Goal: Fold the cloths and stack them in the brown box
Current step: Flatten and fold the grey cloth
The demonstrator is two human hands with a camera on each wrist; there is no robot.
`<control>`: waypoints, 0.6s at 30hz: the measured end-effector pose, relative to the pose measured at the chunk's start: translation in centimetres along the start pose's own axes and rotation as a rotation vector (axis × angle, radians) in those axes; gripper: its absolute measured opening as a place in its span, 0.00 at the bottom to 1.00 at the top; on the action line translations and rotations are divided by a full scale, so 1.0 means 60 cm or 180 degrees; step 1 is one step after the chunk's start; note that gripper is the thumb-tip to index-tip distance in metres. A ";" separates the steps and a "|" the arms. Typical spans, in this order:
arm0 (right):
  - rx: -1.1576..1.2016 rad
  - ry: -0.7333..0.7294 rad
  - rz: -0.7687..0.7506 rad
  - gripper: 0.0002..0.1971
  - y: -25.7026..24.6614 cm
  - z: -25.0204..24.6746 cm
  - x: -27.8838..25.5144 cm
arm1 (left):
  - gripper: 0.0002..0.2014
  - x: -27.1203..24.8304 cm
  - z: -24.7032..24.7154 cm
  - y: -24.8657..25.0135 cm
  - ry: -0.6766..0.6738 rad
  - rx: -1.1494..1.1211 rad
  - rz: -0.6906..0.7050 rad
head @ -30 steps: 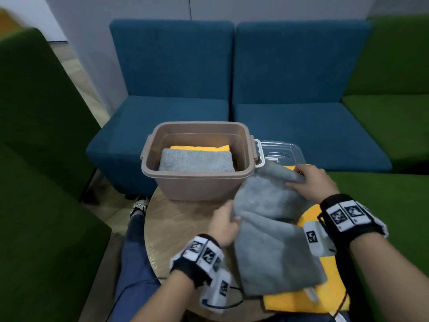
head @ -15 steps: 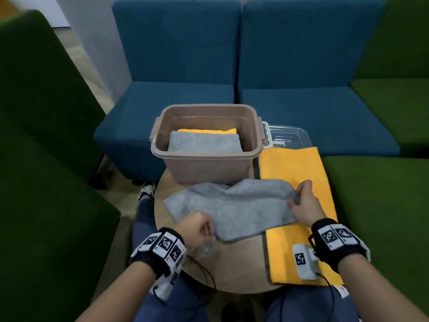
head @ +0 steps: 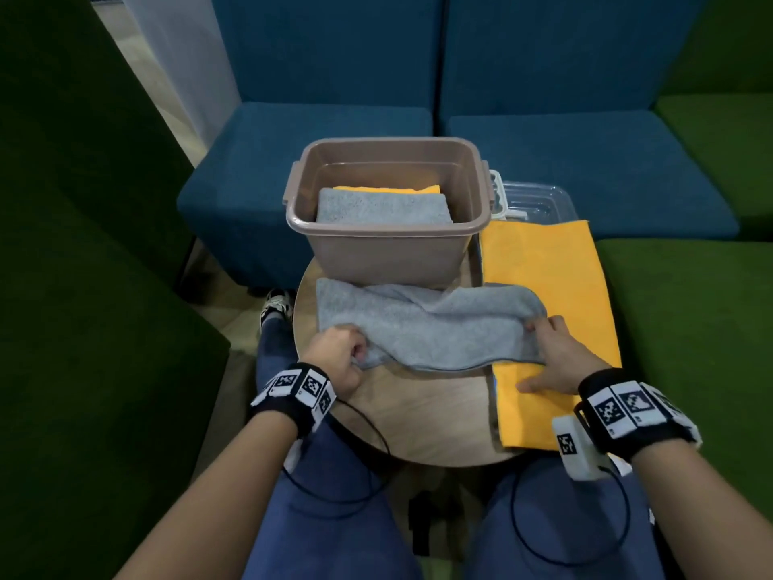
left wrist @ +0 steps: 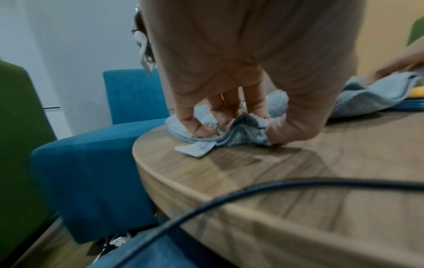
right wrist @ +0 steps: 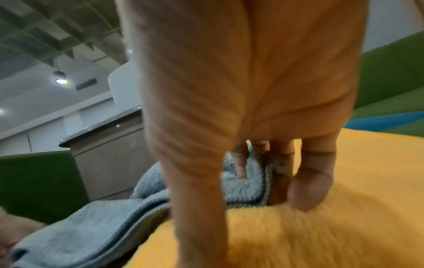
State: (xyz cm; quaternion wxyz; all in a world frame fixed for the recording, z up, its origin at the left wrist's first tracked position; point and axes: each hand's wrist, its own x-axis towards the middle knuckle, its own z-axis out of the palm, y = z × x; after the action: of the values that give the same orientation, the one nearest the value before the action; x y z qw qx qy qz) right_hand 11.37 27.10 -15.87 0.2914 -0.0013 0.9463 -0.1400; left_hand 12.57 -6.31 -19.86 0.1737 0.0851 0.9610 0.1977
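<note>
Fingers of the left hand [head: 334,357] were curled round the near left corner of the grey cloth [head: 426,328], thumb and fingertips [left wrist: 199,127] pinching its hem against the round wooden table [head: 418,416]. Those of the right hand [head: 556,357] gripped the cloth's right end, fingers tucked into the doubled layers [right wrist: 241,181] while the thumb lay out over the orange cloth [head: 543,278].

A second before, the grey cloth had hung lifted to the right of the brown box [head: 389,253], draped over the orange one. Half a second before, it had already been brought down as a band in front of the box. By this moment it lay along the box's front wall, folded lengthways, its left part on the table and its right end overlapping the orange cloth, which stretched flat to the right of the box.

That suggested the first fold was made and the hands were squaring its ends. Inside the box a folded grey cloth [head: 382,207] already sat on top of a folded orange one [head: 387,189]. Judged from that, this cloth needed at least one more fold across before stacking, and the flat orange cloth remained untouched.
</note>
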 end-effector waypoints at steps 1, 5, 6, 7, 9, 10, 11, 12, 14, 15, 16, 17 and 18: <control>-0.0019 -0.0012 -0.0017 0.45 0.000 -0.002 -0.003 | 0.05 -0.002 -0.004 0.000 0.0071 -0.0089 -0.0027; 0.0053 0.0338 -0.0044 0.21 0.000 -0.015 -0.011 | 0.08 0.005 -0.020 -0.007 0.0081 -0.0190 -0.0400; 0.0248 0.0590 0.0006 0.14 0.002 -0.017 -0.011 | 0.09 0.005 -0.024 -0.013 0.0027 -0.0183 -0.0487; 0.0422 0.0788 0.0052 0.10 0.005 -0.018 -0.011 | 0.11 0.004 -0.027 -0.021 -0.0003 -0.0190 -0.0546; 0.0637 0.0872 0.0112 0.06 0.012 -0.018 -0.013 | 0.12 -0.003 -0.031 -0.042 -0.0040 -0.0169 -0.0695; 0.0699 0.0838 0.0092 0.07 0.015 -0.019 -0.015 | 0.12 -0.010 -0.033 -0.053 -0.0054 -0.0147 -0.0781; 0.0716 0.0798 0.0052 0.11 0.018 -0.019 -0.018 | 0.11 -0.019 -0.036 -0.064 -0.0083 -0.0128 -0.0872; 0.0745 0.0744 0.0029 0.14 0.020 -0.022 -0.021 | 0.10 -0.027 -0.039 -0.073 -0.0104 -0.0115 -0.0950; 0.0892 0.0655 0.0044 0.13 0.021 -0.029 -0.024 | 0.08 -0.040 -0.047 -0.088 -0.0084 -0.0084 -0.1040; 0.0971 0.0674 0.0049 0.12 0.019 -0.032 -0.025 | 0.07 -0.045 -0.048 -0.094 -0.0002 -0.0108 -0.1030; 0.1019 0.0731 0.0035 0.09 0.016 -0.032 -0.025 | 0.06 -0.049 -0.046 -0.097 0.0136 -0.0201 -0.0991; 0.0960 0.0757 0.0019 0.05 0.015 -0.030 -0.023 | 0.05 -0.053 -0.042 -0.098 0.0307 -0.0386 -0.0923; 0.0823 0.0707 -0.0019 0.01 0.009 -0.030 -0.025 | 0.05 -0.057 -0.036 -0.095 0.0447 -0.0624 -0.0854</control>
State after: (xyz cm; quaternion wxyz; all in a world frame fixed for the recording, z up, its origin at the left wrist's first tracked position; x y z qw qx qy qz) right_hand 11.66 28.20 -13.80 0.1822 0.0489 0.9468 -0.2607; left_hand 14.42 -13.06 -19.29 0.1385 -0.0752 0.9496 0.2709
